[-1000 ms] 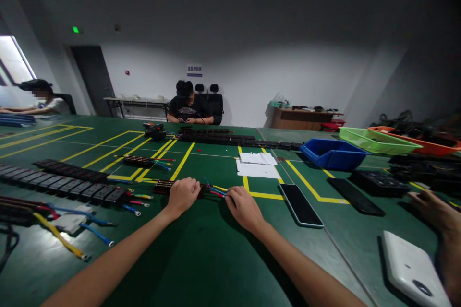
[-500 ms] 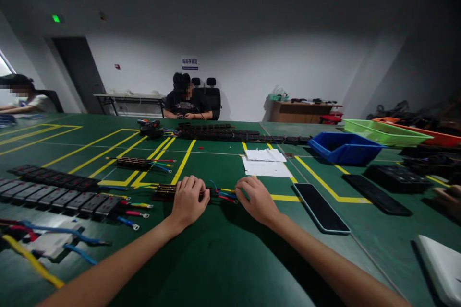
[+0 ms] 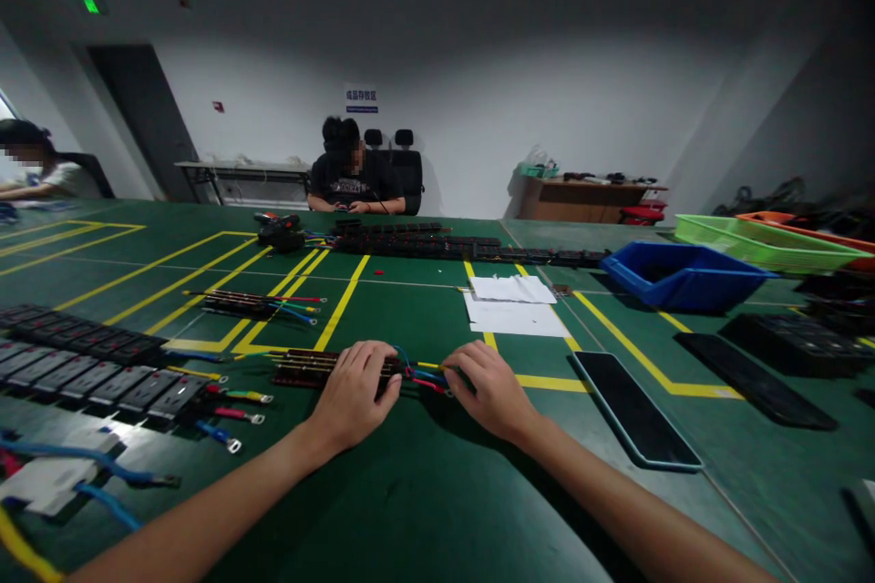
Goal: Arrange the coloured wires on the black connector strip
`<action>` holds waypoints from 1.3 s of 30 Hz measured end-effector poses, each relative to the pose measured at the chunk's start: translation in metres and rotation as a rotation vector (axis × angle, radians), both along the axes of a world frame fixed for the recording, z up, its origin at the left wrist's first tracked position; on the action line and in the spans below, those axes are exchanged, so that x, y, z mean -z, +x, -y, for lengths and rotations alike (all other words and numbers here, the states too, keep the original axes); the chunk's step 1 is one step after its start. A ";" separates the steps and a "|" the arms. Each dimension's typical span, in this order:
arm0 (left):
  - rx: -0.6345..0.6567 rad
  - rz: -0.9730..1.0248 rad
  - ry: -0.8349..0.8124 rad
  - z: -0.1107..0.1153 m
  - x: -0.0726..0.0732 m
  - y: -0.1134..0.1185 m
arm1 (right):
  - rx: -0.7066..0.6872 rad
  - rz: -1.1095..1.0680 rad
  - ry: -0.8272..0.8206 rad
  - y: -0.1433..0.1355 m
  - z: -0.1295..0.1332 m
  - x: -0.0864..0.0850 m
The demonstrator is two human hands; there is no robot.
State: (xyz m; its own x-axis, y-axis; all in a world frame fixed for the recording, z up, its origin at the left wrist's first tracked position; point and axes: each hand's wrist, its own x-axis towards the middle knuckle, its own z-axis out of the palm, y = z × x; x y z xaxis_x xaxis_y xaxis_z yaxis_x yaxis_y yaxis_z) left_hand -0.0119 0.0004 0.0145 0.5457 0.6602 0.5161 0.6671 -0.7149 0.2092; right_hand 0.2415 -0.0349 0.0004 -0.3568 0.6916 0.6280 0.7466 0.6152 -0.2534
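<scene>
A dark strip (image 3: 304, 368) with brass-coloured rails lies crosswise on the green table in front of me. My left hand (image 3: 356, 393) rests over its right end, with the fingers curled round it. From that end run short yellow, blue and red wires (image 3: 427, 376) with lugs. At the wires' free ends is my right hand (image 3: 489, 390), its thumb and fingers bent together on them; the fingertips are partly hidden. A similar strip with wires (image 3: 239, 303) lies farther back on the left.
Rows of black socket strips (image 3: 116, 383) with lugged wires lie at left. White papers (image 3: 512, 317), a phone (image 3: 635, 410) and a blue bin (image 3: 684, 278) are to the right. Across the table sits a person (image 3: 355, 173), with a long row of black strips (image 3: 424, 244) in front.
The camera view has shifted slightly. My left hand stays on the strip and my right hand at the wire ends, with the wires a little more spread.
</scene>
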 end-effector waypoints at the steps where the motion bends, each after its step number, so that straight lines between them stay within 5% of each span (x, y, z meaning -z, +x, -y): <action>1: 0.001 0.001 -0.005 0.000 0.000 0.000 | -0.009 0.007 0.004 0.000 0.001 -0.001; 14: 0.012 -0.066 -0.024 0.001 -0.003 0.001 | 0.053 0.184 0.044 -0.006 0.015 -0.004; 30: 0.013 -0.070 -0.045 -0.002 -0.003 0.002 | 0.094 0.098 -0.117 -0.003 0.011 0.000; 39: 0.009 -0.066 -0.049 -0.001 -0.005 0.001 | 0.150 0.021 -0.012 -0.003 0.013 0.000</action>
State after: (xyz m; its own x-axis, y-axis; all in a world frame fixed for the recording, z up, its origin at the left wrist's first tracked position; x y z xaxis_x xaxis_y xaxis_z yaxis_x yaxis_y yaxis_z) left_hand -0.0110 0.0019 0.0197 0.5837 0.6785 0.4460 0.6740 -0.7112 0.1999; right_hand 0.2386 -0.0475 0.0006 -0.2618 0.7459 0.6124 0.8352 0.4931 -0.2434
